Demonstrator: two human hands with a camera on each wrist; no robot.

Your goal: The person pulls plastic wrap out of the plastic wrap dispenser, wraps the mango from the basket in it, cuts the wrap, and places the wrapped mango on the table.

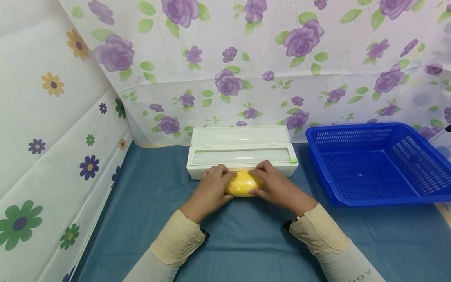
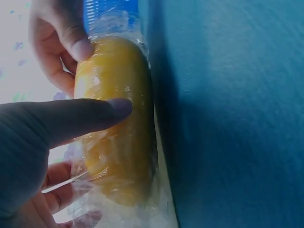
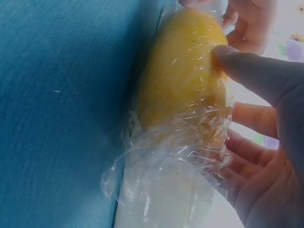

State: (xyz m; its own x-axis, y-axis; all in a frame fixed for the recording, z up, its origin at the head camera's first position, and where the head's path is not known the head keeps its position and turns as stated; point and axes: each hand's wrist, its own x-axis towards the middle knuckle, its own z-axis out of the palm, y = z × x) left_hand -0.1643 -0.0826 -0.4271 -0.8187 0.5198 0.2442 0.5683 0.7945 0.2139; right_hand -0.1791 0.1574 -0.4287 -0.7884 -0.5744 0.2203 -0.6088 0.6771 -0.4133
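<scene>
Sleeves lead to both hands, left hand (image 1: 211,188) and right hand (image 1: 276,186), curled round a yellow mango (image 1: 243,184) on the blue cloth (image 1: 141,203), just before the white dispenser (image 1: 243,154); a blue basket (image 1: 380,164) sits right.

Left wrist: thumb (image 2: 90,114) presses film (image 2: 118,190) against the mango (image 2: 123,142).

Right wrist: thumb (image 3: 247,66) on the mango (image 3: 180,71), film (image 3: 180,156) bunched below.

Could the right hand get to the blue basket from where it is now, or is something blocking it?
Probably yes. The blue basket sits open-topped on the right hand's own side, with only bare blue cloth between them. That hand now grips the film-wrapped yellow fruit.
</scene>
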